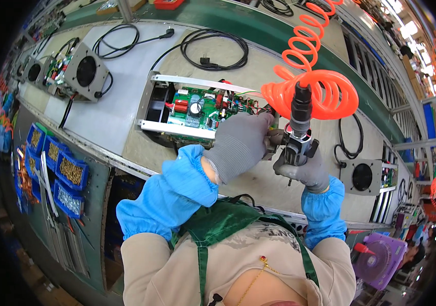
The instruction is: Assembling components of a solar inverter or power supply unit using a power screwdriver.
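Presumably for access, the open chassis [177,129] is lying face-up between the bench's [251,184] near and far edges. My left hand [239,144] is reaching over its right end, perhaps steadying it; whether that grip is pinching anything, I can't tell. My right hand [310,171] is gripping an air tool [300,122], likely for control. The chassis's long axis is running roughly along those edges; the tool's hose [348,95] end is seemingly pointing up and toward the far edge.

**Your bench and its load**

In front of you, a pale workbench [259,191] bears an open metal case [177,129]. Two black cords [206,61] lie behind it. A grey fan unit [82,72] stands to your left, another fan unit [362,176] to your right.
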`<move>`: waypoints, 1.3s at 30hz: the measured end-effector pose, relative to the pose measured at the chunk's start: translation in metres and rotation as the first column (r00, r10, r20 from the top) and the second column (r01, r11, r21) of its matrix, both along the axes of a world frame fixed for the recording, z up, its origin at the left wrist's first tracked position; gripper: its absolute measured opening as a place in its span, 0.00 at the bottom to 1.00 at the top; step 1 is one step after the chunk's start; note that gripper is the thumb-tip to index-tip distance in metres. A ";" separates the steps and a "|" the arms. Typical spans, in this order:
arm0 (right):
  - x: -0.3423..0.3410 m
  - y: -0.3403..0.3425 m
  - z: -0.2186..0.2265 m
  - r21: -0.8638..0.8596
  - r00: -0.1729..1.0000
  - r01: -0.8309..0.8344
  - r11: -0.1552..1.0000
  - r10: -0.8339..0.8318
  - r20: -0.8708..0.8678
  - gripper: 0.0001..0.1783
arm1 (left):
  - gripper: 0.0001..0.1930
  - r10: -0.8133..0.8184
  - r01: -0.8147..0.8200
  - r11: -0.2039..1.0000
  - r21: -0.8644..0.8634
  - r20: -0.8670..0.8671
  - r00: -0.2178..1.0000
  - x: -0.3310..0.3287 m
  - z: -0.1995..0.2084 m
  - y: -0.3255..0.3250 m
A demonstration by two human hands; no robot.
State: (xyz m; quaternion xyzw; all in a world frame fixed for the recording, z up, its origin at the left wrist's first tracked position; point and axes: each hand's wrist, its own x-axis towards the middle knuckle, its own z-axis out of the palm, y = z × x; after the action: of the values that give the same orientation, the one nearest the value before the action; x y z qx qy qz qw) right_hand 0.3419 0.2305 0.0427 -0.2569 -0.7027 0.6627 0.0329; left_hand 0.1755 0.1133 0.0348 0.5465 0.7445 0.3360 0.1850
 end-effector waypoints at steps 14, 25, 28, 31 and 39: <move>0.020 -0.038 0.036 0.074 0.667 0.705 0.705 -0.625 -0.404 0.39 | 0.08 -0.324 0.351 0.907 0.233 -0.148 0.934 -0.035 -0.007 0.025; -0.007 -0.020 0.089 0.023 0.372 0.339 0.940 -0.111 -0.922 0.39 | 0.11 -0.633 0.737 0.672 -0.068 -0.569 0.525 -0.046 -0.004 0.039; -0.018 -0.020 0.084 0.097 0.397 0.396 0.913 -0.075 -0.915 0.38 | 0.11 -0.639 0.743 0.669 -0.019 -0.525 0.562 -0.047 -0.007 0.040; -0.027 -0.026 0.080 0.067 0.407 0.453 0.889 -0.140 -0.903 0.38 | 0.11 -0.633 0.741 0.671 -0.009 -0.528 0.566 -0.048 -0.008 0.039; -0.026 -0.022 0.076 0.055 0.456 0.429 0.902 -0.164 -0.875 0.40 | 0.10 -0.647 0.758 0.652 0.027 -0.502 0.575 -0.047 -0.012 0.041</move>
State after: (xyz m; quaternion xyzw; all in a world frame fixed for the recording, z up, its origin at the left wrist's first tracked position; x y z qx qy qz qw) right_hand 0.3163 0.2085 0.1187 -0.0103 -0.6202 0.5837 0.5241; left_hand 0.1282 0.1546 0.0226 0.8775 0.4386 0.1848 0.0594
